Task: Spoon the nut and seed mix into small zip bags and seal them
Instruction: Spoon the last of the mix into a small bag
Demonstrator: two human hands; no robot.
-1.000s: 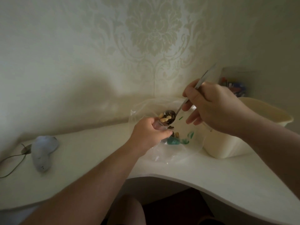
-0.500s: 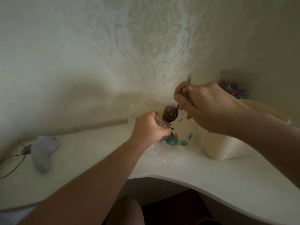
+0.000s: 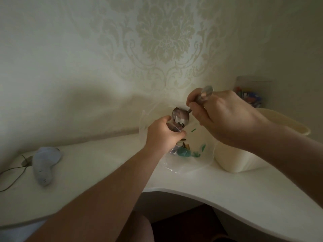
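Over the desk (image 3: 244, 187), the left hand (image 3: 162, 135) pinches a small bag (image 3: 174, 127) open while the right hand (image 3: 223, 116) grips a spoon (image 3: 180, 117) tipped into it.

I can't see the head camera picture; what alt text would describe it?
A right hand tips a metal spoon into a small zip bag held by the left hand, above a clear bowl on a white table.
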